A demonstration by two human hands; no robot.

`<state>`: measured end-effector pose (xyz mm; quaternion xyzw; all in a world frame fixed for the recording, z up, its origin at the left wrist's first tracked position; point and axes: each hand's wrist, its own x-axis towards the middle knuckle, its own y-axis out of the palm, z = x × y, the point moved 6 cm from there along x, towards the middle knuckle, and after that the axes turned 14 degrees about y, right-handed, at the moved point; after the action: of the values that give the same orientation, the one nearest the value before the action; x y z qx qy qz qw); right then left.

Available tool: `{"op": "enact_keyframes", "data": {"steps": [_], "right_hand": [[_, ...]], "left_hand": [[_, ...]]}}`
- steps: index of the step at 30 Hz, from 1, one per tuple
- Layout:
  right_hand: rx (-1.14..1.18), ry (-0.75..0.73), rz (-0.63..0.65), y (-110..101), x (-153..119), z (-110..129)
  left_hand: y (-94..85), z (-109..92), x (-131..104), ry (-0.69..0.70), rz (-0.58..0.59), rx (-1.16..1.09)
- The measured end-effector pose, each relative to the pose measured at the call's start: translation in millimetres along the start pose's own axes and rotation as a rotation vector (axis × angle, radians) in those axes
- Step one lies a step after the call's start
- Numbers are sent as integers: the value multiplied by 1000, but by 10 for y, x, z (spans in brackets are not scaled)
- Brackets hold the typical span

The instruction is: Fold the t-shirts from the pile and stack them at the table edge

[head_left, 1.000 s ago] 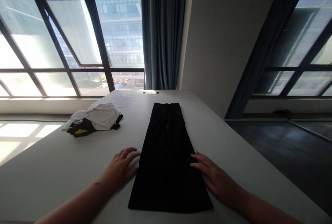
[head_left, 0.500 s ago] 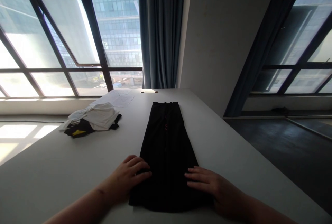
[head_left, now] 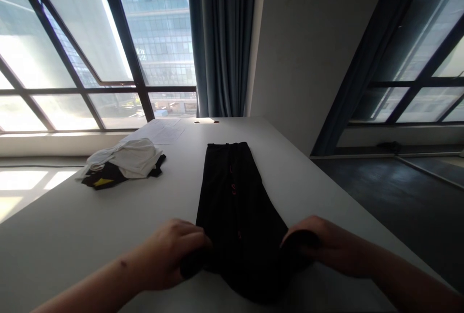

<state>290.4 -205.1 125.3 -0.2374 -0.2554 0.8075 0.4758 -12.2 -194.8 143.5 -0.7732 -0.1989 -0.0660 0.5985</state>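
A pair of black pants, narrow and long, lies on the white table in front of me, its waistband end pointing away. Small red lettering runs down its middle. My left hand is closed around the near left edge of the cloth, which bunches under the fingers. On the near right side, my right hand grips a fold of the same cloth, lifted a little off the table. The near end sags between both hands. My fingertips are partly hidden by the dark fabric.
To the left lies a heap of a white cloth over a black garment with a yellow patch. Papers rest at the table's far left. Beyond the white table are windows, a blue curtain and a grey wall.
Both hands went from lying flat with fingers spread on the pants to gripping their near side edges. The near end is pulled wider and slightly raised. My view tilted down a little.
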Motion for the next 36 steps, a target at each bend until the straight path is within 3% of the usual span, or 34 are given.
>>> {"op": "enact_keyframes", "data": {"steps": [3, 5, 10, 14, 18, 22, 26, 30, 33, 36], "right_hand": [[148, 112, 12, -163, 350, -223], [236, 137, -19, -259, 641, -375], [243, 262, -84, -326, 1312, -822], [72, 253, -177, -301, 1530, -1060], [-219, 207, -320, -316, 1524, -1099], [-308, 200, -353, -344, 1547, -1128], [-331, 179, -425, -404, 1594, -1195], [-374, 0, -573, -434, 1529, -1037], [-449, -143, -578, -352, 1386, -758], [-537, -259, -303, -69, 1218, -455]], "left_hand": [[-147, 422, 108, -187, -79, 51], [-150, 795, 145, -313, -124, 22], [145, 1685, 114, -540, -142, -80], [405, 2047, 10, -593, -99, -37], [441, 2112, 23, -447, -100, 65], [423, 2194, 99, -267, -133, 54], [460, 2396, 106, -289, -141, 63], [361, 2483, 33, -407, -217, 205], [204, 2304, -21, -437, -221, 255], [209, 1839, 48, -284, 43, 207]]}}
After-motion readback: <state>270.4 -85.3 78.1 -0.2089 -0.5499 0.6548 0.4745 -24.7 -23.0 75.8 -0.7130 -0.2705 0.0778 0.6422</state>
